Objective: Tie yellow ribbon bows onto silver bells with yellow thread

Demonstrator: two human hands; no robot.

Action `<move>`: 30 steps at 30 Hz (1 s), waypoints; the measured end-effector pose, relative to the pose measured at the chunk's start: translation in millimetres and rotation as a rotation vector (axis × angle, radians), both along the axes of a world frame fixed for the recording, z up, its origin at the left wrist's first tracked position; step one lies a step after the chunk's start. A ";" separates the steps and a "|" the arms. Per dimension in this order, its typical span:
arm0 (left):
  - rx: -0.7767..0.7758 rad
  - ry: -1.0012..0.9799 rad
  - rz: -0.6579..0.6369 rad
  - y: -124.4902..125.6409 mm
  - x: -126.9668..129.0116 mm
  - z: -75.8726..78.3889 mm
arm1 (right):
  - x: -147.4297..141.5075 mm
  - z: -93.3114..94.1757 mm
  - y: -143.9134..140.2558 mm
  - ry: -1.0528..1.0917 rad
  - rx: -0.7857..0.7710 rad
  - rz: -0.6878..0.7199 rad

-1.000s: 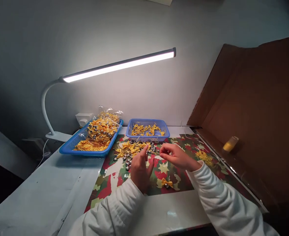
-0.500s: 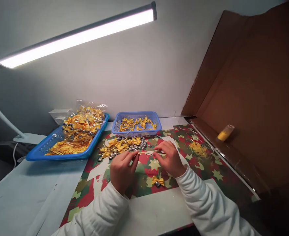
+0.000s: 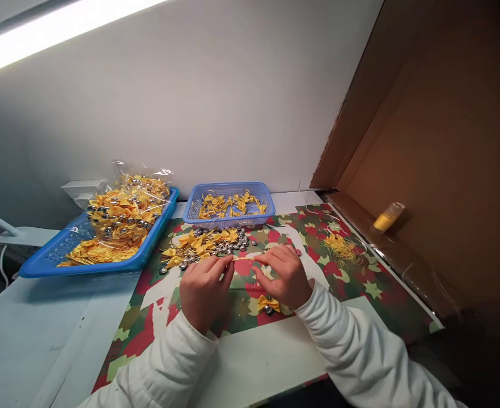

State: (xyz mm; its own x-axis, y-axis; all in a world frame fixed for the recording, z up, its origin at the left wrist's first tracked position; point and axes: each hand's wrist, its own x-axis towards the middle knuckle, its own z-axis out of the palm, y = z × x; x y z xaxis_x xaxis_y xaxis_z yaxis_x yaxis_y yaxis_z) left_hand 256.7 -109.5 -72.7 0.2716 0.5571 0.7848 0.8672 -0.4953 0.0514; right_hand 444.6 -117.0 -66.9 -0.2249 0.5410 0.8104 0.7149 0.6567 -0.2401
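From where I stand, a thin yellow cord point(image 3: 244, 259) runs level above the patterned mat point(image 3: 241, 303), just in front of the bow pile point(image 3: 199, 242), with the left hand point(image 3: 206, 292) pinching one end between thumb and forefinger. The other end meets the forefinger of the right hand point(image 3: 284, 275), whose thumb sits a little apart below, so I can't tell how firmly it grips. I'd judge the cord nearly weightless, limp and perhaps slippery, best taken by fingertips close to each end, with only a gentle pull.
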 end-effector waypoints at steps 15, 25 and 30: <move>-0.196 -0.100 0.004 -3.0 2.8 -2.6 | 0.0 -8.5 5.8 0.029 -0.015 -0.102; -0.371 -0.058 0.088 1.7 1.1 -5.5 | 1.7 -10.5 7.4 0.017 -0.055 -0.129; -0.390 -0.059 0.121 2.3 0.4 -4.9 | 4.8 -11.0 10.3 0.019 -0.010 -0.146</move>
State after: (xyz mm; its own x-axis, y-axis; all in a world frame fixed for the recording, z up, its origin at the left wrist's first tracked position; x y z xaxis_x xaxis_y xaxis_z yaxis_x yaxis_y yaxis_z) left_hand 257.2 -107.3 -77.6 0.1464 0.8410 0.5209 0.9081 -0.3231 0.2665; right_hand 449.4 -106.7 -77.9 -0.1278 0.5750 0.8081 0.7976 0.5439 -0.2608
